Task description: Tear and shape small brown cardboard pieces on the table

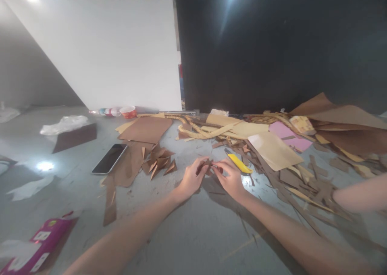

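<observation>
In the middle of the table, my left hand (193,176) and my right hand (230,179) meet with fingertips pinched on a small brown piece of sheet material (208,163). The fingers hide much of the piece, so its full shape does not show. Just right of my right hand lies a yellow utility knife (240,163). To the left of my left hand is a pile of small folded, pointed brown pieces (161,159). Part of that pile rests on a brown sheet (125,174).
A phone (110,159) lies at left, behind a purple package (51,240). Toward the back are a braided rope (195,132), a red paper cup (128,112) and a pink sheet (290,136). Brown scraps (302,182) spread at right, where another person's forearm (363,194) reaches in.
</observation>
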`<action>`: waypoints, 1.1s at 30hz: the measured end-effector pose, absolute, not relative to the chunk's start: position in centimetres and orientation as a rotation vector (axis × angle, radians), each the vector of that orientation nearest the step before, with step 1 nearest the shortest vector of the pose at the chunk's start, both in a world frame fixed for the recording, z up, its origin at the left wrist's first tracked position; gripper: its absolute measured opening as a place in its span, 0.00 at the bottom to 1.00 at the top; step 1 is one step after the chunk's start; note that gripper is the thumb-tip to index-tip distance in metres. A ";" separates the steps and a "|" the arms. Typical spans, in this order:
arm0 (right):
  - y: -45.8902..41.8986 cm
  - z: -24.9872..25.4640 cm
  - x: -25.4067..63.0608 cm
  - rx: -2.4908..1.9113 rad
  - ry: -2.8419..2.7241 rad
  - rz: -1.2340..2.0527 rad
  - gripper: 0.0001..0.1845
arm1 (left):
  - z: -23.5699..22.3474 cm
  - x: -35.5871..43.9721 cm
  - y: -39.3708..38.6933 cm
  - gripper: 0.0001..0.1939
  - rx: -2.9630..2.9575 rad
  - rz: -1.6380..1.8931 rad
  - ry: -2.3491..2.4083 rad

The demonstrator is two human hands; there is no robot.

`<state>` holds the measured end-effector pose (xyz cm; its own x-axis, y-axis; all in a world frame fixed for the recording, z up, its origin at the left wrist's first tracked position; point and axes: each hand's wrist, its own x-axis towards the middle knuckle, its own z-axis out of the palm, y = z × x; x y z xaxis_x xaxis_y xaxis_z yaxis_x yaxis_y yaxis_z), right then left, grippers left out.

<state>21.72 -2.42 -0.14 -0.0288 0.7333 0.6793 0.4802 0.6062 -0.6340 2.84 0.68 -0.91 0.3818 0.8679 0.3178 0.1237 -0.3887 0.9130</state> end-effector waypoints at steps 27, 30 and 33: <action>-1.4 -0.6 22.1 -1.123 -1.654 0.673 0.18 | -0.9 2.9 0.8 0.18 1.852 1.086 0.968; -1.2 -0.7 22.1 -1.137 -1.631 0.616 0.19 | -0.6 3.0 0.8 0.19 1.822 1.091 0.950; -1.0 -0.9 22.2 -1.156 -1.605 0.547 0.16 | -0.7 3.0 1.3 0.20 1.746 1.142 0.980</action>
